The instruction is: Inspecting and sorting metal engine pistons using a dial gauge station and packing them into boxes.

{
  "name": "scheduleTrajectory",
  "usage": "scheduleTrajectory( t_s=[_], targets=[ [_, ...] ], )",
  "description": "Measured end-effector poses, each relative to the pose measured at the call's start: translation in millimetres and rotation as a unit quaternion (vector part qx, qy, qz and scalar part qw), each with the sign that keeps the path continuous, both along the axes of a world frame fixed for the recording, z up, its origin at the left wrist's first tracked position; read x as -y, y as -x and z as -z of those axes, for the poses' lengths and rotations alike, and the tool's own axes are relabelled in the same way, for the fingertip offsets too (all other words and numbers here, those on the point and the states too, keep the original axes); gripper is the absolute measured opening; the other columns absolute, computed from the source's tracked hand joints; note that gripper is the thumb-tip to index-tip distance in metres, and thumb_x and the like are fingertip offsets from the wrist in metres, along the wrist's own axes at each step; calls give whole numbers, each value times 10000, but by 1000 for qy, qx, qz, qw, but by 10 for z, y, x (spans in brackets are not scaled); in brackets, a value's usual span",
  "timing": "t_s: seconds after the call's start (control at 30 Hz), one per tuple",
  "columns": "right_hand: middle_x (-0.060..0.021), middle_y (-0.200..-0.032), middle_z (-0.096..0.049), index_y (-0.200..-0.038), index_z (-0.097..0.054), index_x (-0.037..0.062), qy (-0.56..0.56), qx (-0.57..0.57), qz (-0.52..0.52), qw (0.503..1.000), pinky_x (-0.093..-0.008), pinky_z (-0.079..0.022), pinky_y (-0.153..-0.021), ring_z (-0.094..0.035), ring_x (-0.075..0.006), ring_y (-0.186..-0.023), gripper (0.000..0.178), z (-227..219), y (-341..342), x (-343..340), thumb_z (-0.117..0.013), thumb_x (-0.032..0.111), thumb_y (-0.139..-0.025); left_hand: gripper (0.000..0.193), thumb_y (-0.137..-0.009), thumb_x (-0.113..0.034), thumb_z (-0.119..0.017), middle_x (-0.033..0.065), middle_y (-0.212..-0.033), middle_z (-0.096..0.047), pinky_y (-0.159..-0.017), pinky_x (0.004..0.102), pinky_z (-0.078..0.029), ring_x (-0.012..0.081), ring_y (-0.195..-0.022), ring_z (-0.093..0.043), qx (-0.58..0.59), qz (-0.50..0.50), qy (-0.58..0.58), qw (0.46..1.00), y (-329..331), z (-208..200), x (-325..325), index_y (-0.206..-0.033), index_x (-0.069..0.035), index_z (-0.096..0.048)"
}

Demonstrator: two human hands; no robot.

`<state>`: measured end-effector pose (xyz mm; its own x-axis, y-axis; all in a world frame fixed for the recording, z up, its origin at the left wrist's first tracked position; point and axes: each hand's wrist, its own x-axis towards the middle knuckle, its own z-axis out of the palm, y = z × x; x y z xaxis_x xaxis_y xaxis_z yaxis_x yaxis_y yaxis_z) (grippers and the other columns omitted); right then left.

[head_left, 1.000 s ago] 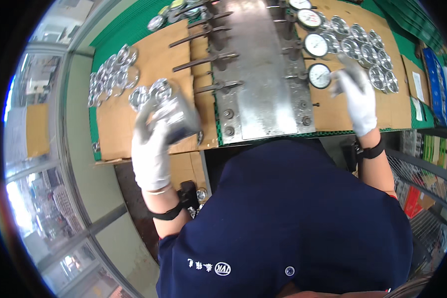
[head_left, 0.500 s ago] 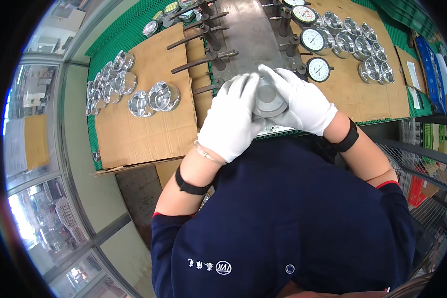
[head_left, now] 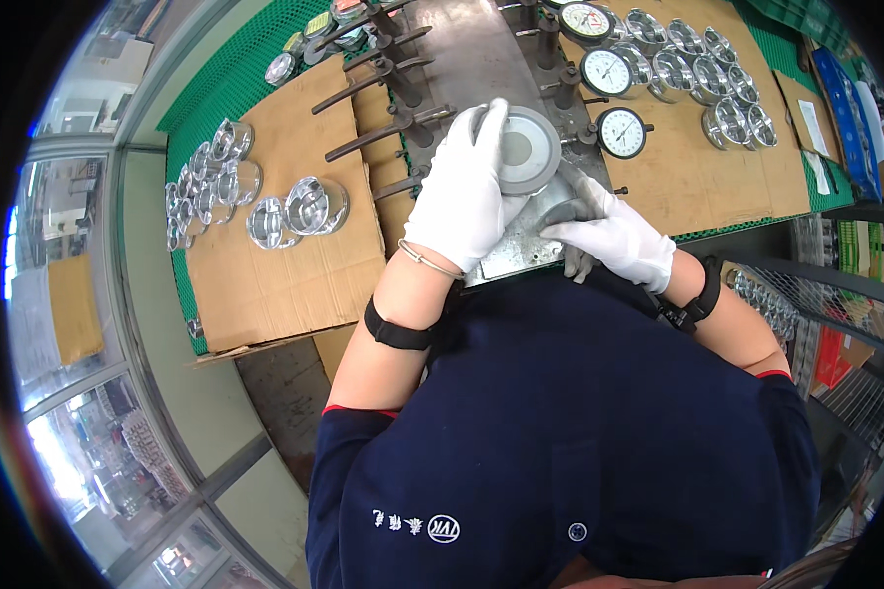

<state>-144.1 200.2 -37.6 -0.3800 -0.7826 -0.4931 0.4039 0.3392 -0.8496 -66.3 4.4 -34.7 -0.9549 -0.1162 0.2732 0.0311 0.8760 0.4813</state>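
My left hand (head_left: 462,191), in a white glove, is closed on the left side of a piston (head_left: 530,152), its round grey face with a recessed middle turned up. The piston is over the near part of a grey metal plate (head_left: 481,59); whether it rests there I cannot tell. Just right of it and nearer to me, my gloved right hand (head_left: 609,234) is closed on a dark grey rounded metal part (head_left: 563,214). The thumb lies along this part, and the other fingers are partly hidden.
Dark posts with rods (head_left: 413,126) flank the plate's left side. Several dial gauges (head_left: 622,133) stand along its right. Shiny pistons sit on cardboard at left (head_left: 316,205) and right (head_left: 727,123). A green mesh mat (head_left: 216,93) lies underneath.
My right hand has left the piston and moved down toward me, now on the dark grey part. My left hand keeps the piston, which has shifted slightly away from me. The view has tilted slightly.
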Motion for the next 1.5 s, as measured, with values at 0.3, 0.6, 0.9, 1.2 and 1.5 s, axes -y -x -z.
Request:
scheduleTrajectory(
  t_s=[0.3, 0.6, 0.9, 1.2, 1.5],
  targets=[
    [-149, -1131, -647, -1597, -63, 56, -11, 7, -2, 1000, -267, -563, -552, -648, -140, -625, 944, -33, 30, 30, -693, 155, -901, 902, -721, -161, -836, 251, -1387, -459, -1026, 450, -475, 431, -1220, -535, -13, -15, 3, 1000, 39, 67, 28, -1490, -52, -376],
    [-156, -1115, -682, -1593, -108, 21, -55, -11, -29, 998, -284, -548, -827, -682, -192, -963, 945, -56, 59, 15, -708, 186, -881, 867, -716, -159, -831, 241, -1397, -465, -1022, 454, -477, 423, -1222, -537, -19, -23, -12, 999, 34, 34, -10, -1464, -38, -411],
    [-139, -1013, -734, -1449, -456, 14, 111, -362, -3, 925, -334, -564, -807, -725, -240, -882, 504, -425, 273, -412, -543, 78, -956, 351, -928, -155, -703, 164, -1066, -702, -872, 298, -534, 197, -944, -690, 78, -11, -395, 915, -575, -671, -216, -1228, 15, -637],
    [-105, -844, -698, -1095, -602, 20, -138, -168, 330, 918, -296, -531, -512, -639, -166, -571, 263, 941, 1609, -1600, -486, 222, -973, 636, -922, -305, -705, 251, -1110, -687, -873, 443, -546, 388, -991, -686, 140, -327, 145, 923, -1045, 259, 1187, -1430, -8, -465],
    [-151, -974, -667, -1140, -596, 39, -18, 46, 456, 889, -343, -592, -645, -683, -250, -739, 280, 1611, 1877, -1281, -565, 269, -983, 637, -920, -288, -686, 263, -1111, -673, -853, 478, -530, 430, -979, -663, 132, -347, 176, 912, -1034, 596, 1255, -1457, -49, -441]
  ],
)
